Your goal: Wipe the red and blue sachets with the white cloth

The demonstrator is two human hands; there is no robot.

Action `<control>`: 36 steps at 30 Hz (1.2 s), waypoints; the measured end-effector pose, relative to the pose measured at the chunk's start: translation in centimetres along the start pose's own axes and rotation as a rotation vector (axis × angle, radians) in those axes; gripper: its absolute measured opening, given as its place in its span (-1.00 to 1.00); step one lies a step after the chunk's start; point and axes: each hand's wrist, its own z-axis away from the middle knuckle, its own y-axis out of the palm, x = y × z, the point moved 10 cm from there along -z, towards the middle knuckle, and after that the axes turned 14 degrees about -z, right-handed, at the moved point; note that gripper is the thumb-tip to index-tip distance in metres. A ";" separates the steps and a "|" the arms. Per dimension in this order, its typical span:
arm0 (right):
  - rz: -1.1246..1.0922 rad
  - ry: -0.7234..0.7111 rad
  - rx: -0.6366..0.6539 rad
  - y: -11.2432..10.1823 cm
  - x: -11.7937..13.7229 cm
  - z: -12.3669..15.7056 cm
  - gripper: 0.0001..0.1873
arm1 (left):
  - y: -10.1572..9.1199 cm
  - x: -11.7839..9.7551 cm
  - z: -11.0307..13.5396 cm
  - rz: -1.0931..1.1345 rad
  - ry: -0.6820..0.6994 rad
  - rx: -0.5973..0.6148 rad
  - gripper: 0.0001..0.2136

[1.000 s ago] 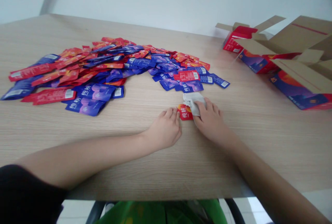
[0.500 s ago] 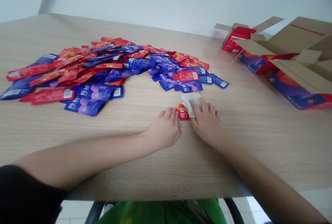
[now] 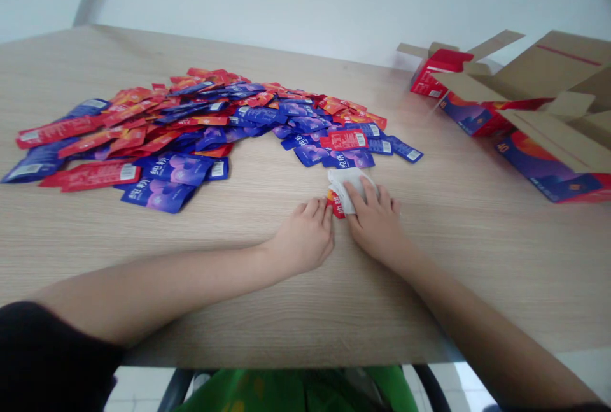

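A small red-and-orange pouch (image 3: 337, 208) with white lettering lies flat on the table in front of me, largely covered. My left hand (image 3: 305, 234) is closed at its left edge, fingertips holding it down. My right hand (image 3: 375, 221) presses a crumpled white cloth (image 3: 351, 183) over the pouch's right part, fingers bent on top of the cloth. The cloth hides the rest of the pouch and some fingertips.
A long heap of red and blue pouches (image 3: 205, 119) spreads across the table (image 3: 267, 329) from far left to centre. At right stand open printed cartons: a red carton (image 3: 432, 74) and two blue-and-red cartons (image 3: 539, 163), their cardboard flaps raised. A white wall rises behind.
My right hand has slid the white cloth slightly leftward, over more of the red pouch. My left hand stays at the pouch's left edge.
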 end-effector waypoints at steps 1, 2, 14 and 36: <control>-0.003 0.011 -0.001 0.0 0.0 0.0 -0.42 | 0.0 0.0 0.0 0.001 -0.002 -0.006 -0.51; -0.007 0.017 -0.004 -0.1 0.2 0.0 -0.42 | -0.1 0.0 0.0 0.000 -0.003 -0.015 -0.51; -0.002 0.086 0.038 0.2 -1.4 -0.3 -0.41 | 0.1 -0.3 0.1 -0.020 0.012 -0.018 -0.49; -0.066 -0.140 0.034 0.1 3.5 1.0 -0.42 | 0.1 -0.2 0.1 0.015 0.031 0.005 -0.59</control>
